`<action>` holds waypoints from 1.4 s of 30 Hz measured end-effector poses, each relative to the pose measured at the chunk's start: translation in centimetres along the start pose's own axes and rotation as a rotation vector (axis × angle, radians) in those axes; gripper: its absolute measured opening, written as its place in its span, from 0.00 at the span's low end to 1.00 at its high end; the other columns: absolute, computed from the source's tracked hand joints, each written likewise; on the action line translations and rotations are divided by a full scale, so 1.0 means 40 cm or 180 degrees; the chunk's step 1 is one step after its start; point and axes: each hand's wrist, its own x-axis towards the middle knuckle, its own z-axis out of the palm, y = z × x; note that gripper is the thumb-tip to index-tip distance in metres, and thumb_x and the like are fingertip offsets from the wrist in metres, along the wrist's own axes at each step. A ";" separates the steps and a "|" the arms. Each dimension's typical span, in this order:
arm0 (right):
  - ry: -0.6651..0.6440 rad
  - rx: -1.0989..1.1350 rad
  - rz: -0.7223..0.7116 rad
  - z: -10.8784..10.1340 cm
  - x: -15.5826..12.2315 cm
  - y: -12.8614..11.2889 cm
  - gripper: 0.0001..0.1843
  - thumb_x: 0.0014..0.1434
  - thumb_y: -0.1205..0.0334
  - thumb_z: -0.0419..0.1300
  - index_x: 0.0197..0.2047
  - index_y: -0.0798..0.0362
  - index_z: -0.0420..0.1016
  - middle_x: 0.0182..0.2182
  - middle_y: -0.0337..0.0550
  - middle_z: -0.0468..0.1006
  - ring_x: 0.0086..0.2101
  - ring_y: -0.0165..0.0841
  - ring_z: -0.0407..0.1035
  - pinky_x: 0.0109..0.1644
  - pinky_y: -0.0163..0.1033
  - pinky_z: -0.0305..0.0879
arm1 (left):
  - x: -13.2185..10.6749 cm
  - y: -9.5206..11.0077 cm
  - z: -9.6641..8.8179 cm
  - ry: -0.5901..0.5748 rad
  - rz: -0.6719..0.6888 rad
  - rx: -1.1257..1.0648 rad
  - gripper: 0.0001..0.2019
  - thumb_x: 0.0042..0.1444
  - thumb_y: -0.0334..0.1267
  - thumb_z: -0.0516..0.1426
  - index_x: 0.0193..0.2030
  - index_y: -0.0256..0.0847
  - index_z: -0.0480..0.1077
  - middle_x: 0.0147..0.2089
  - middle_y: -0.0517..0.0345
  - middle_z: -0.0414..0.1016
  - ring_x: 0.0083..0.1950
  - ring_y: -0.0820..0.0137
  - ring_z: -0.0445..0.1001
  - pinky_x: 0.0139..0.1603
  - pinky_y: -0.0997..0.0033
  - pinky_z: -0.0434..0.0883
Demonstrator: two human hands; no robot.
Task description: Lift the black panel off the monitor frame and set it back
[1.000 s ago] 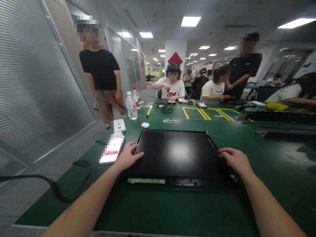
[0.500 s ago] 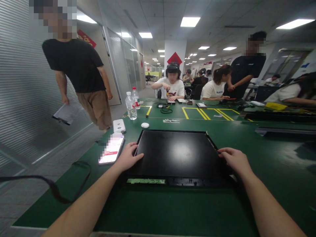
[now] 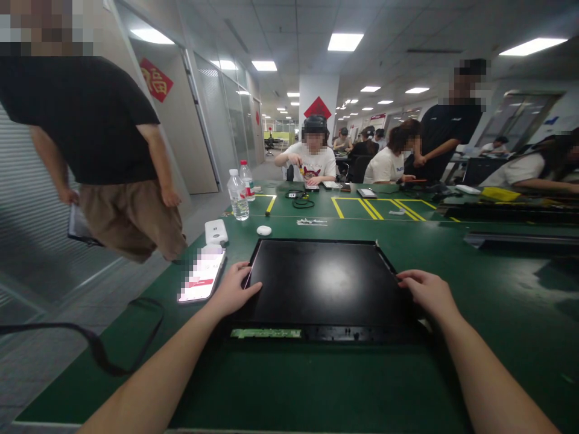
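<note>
So the black panel (image 3: 312, 295) was lying flat mid-frame on the green counter (image 3: 316, 392), face up inside a thin black rim (image 3: 316, 241). The left hand (image 3: 233, 289) was grasping the left side, thumb over the face, fingers at the edge; the right hand (image 3: 427, 291) had its fingertips closed on the right side, thumb hard to make out. My guess is the grip on both sides was there to keep the thing square, with palms off the glossy face. The lit phone (image 3: 203, 280) lay at left, probably parked clear of the panel.

Counts: two hands on one panel, one green circuit board (image 3: 266, 333) strip along the bottom edge, one phone, one small white case (image 3: 263, 230) above the panel's upper left, two plastic bottles (image 3: 239, 198) further up.
</note>
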 end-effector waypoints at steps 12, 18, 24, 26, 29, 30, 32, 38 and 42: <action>0.0006 -0.0065 -0.0055 0.002 0.007 0.006 0.20 0.48 0.58 0.56 0.40 0.50 0.85 0.34 0.45 0.85 0.34 0.39 0.75 0.34 0.40 0.67 | -0.001 0.007 -0.002 -0.0023 0.0045 0.0135 0.30 0.53 0.53 0.58 0.55 0.31 0.75 0.66 0.32 0.65 0.68 0.44 0.67 0.70 0.46 0.62; 0.0012 -0.0080 -0.0049 0.003 0.006 0.004 0.19 0.49 0.58 0.56 0.40 0.50 0.85 0.34 0.45 0.85 0.32 0.38 0.75 0.34 0.40 0.67 | -0.004 0.015 -0.006 -0.0060 0.0045 0.0198 0.31 0.54 0.54 0.57 0.55 0.30 0.75 0.67 0.31 0.64 0.67 0.44 0.67 0.70 0.46 0.63; -0.0004 -0.0118 0.0007 0.001 0.006 0.006 0.19 0.51 0.58 0.56 0.41 0.50 0.85 0.35 0.44 0.85 0.33 0.38 0.75 0.34 0.40 0.66 | -0.007 0.028 -0.012 -0.0055 0.0041 0.0236 0.29 0.54 0.53 0.58 0.54 0.31 0.76 0.66 0.33 0.65 0.67 0.44 0.68 0.70 0.48 0.63; -0.0013 -0.0122 0.0021 0.001 0.005 0.004 0.19 0.51 0.58 0.56 0.41 0.50 0.85 0.35 0.44 0.85 0.32 0.38 0.75 0.34 0.40 0.66 | -0.007 0.027 -0.011 -0.0100 0.0062 0.0274 0.30 0.55 0.54 0.57 0.55 0.31 0.75 0.67 0.32 0.64 0.68 0.44 0.67 0.70 0.48 0.63; -0.0004 -0.0090 0.0002 -0.001 0.001 -0.001 0.19 0.50 0.58 0.56 0.41 0.50 0.85 0.35 0.44 0.85 0.32 0.38 0.75 0.34 0.41 0.67 | -0.007 0.021 -0.007 -0.0126 0.0121 0.0318 0.31 0.55 0.54 0.56 0.57 0.29 0.74 0.67 0.30 0.63 0.68 0.44 0.66 0.70 0.48 0.62; 0.0001 -0.0082 -0.0009 -0.002 -0.001 -0.003 0.19 0.50 0.58 0.56 0.40 0.50 0.85 0.35 0.44 0.85 0.32 0.39 0.75 0.34 0.41 0.67 | -0.007 0.019 -0.005 -0.0114 0.0142 0.0317 0.31 0.56 0.54 0.56 0.57 0.29 0.74 0.67 0.30 0.64 0.68 0.44 0.66 0.70 0.47 0.61; 0.0004 -0.0075 -0.0017 -0.003 -0.002 -0.005 0.19 0.50 0.58 0.56 0.39 0.50 0.85 0.34 0.45 0.85 0.32 0.39 0.75 0.34 0.41 0.66 | -0.006 0.016 -0.004 -0.0103 0.0174 0.0311 0.30 0.56 0.53 0.56 0.58 0.31 0.73 0.68 0.32 0.64 0.68 0.44 0.66 0.71 0.46 0.61; 0.0001 -0.0105 0.0017 -0.003 -0.002 -0.006 0.19 0.50 0.57 0.55 0.40 0.50 0.85 0.34 0.44 0.84 0.29 0.37 0.74 0.35 0.41 0.66 | -0.020 0.028 -0.019 -0.0369 0.0156 0.0332 0.36 0.57 0.54 0.57 0.66 0.30 0.68 0.73 0.31 0.56 0.73 0.43 0.59 0.72 0.46 0.58; -0.0006 -0.0064 0.0042 -0.001 -0.003 -0.007 0.19 0.49 0.57 0.55 0.39 0.49 0.85 0.34 0.44 0.84 0.28 0.37 0.73 0.34 0.41 0.66 | -0.039 0.052 -0.048 -0.0656 0.0473 0.0255 0.37 0.52 0.55 0.63 0.67 0.41 0.70 0.77 0.37 0.51 0.76 0.41 0.52 0.72 0.40 0.55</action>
